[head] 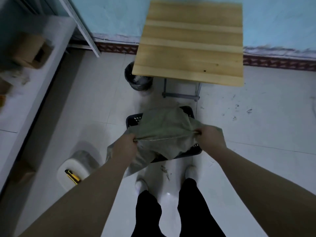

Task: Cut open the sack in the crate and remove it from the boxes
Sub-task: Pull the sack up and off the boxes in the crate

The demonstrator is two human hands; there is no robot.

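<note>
- Stands over a black plastic crate [135,119] on a white tiled floor, viewed from head height.
- Grips the near edge of the grey-green sack [162,127] with the left hand [125,142], curled tight round the cloth at the left end of that edge.
- Clamps the right hand [211,135] round a bunched fold at the right end of the same edge.
- Holds that edge stretched taut in a line between the two fists, above the crate's near side.
- Shows the sack draped across the crate and covering most of its opening, with a loose flap hanging out past the near left rim toward the floor.
- Leaves only the crate's far corners and near right rim in sight; cannot tell what lies beneath the cloth.
- Finds a yellow utility knife [72,177] lying on a white stool [68,168] beside the left forearm, well apart from both hands.
- Takes in a wooden table [189,48] beyond the crate against a pale blue wall, and a dark-lined bin [136,81] partly under the table's near left corner.
- Catches scraps of debris [165,170] on the tiles between the crate and a pair of white shoes [141,184].
- Blurs a cardboard box [30,50] on a white shelf at far left.
</note>
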